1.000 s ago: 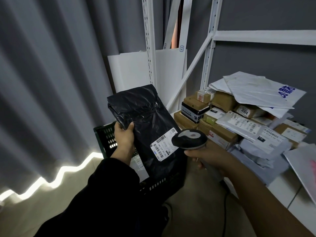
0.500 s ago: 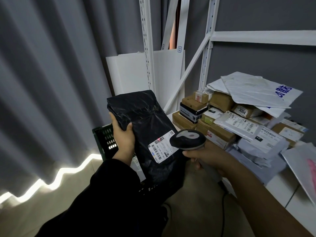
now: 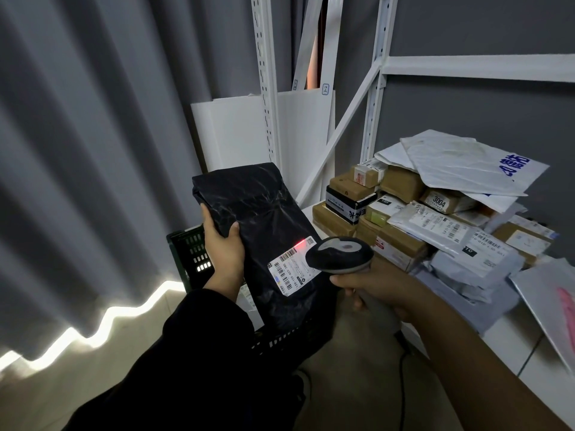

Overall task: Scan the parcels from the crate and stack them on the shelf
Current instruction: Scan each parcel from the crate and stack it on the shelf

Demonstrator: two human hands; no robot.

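My left hand (image 3: 222,248) grips the left edge of a black plastic parcel (image 3: 264,219), held upright above the dark crate (image 3: 191,255). A white shipping label (image 3: 292,265) sits on the parcel's lower right, with a red light spot at its top edge. My right hand (image 3: 376,289) holds a black and grey barcode scanner (image 3: 339,253), its head right next to the label. To the right, the white shelf (image 3: 510,340) carries a pile of parcels (image 3: 435,219): brown boxes and white and grey mailers.
A grey curtain (image 3: 93,150) hangs on the left, with light under its hem. White boards (image 3: 236,132) lean behind the shelf upright (image 3: 266,88). The scanner cable (image 3: 401,377) drops toward the floor. A flat package (image 3: 550,306) lies at the shelf's right edge.
The parcel has shifted slightly lower and tilted. The scanner head has stayed at the label, and a red scan light now shows on it.
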